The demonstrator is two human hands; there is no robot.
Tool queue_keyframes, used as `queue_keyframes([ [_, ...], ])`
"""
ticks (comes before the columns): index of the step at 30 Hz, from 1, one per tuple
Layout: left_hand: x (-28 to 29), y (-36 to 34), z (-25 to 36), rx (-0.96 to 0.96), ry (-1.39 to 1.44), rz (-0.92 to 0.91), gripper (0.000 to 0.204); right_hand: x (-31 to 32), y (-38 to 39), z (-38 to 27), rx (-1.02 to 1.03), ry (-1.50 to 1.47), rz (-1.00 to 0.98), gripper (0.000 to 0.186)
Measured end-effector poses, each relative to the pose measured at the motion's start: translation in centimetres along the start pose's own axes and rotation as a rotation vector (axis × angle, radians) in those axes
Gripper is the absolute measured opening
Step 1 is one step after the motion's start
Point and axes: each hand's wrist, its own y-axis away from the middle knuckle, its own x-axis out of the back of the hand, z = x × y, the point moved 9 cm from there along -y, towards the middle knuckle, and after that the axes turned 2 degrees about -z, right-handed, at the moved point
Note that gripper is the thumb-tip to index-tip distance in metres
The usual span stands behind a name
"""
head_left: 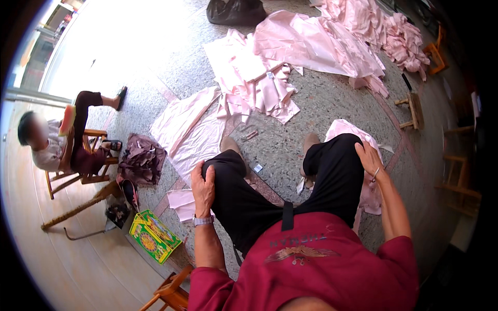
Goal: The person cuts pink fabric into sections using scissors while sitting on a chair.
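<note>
Left hand (203,187): fingers extended, thumb apart, resting on black trousers (236,205) at the knee.
Right hand (369,158): draped flat over the other knee, fingers extended.
Pale pink sheet (188,127): floor, just ahead of left hand; long axis running forward, slightly rightward.
Pink cloth (343,127): floor, below and beside right hand; long axis fore-and-aft, middle hidden by leg.
Cloth heap (259,78): ahead, between both hands.

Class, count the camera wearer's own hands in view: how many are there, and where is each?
2: the left hand rests at the outer side of the left knee, the right hand on the right knee. Neither hand is hidden.
</note>
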Motion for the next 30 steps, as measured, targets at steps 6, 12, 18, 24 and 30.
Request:
queue_keyframes([
  [6,0.2,3.7,1.9,-0.094,-0.084,0.013,0.065,1.2,3.0,-3.7,0.089,-0.013,-0.244,0.042],
  [12,-0.4,6.8,3.3,-0.124,-0.048,0.112,0.073,1.1,1.4,-3.2,0.036,0.414,-0.363,0.025],
  [18,-0.6,6.0,2.3,-0.15,0.018,0.134,0.07,3.1,2.3,-8.1,0.181,0.71,-0.275,0.013],
  [24,-0.3,6.3,1.5,-0.142,0.148,0.104,0.071,4.9,3.9,-9.4,0.286,0.492,-0.062,0.01],
  [30,-0.3,7.2,1.5,-0.122,0.184,-0.001,0.075,2.4,2.7,-10.2,0.338,0.188,-0.037,0.011],
])
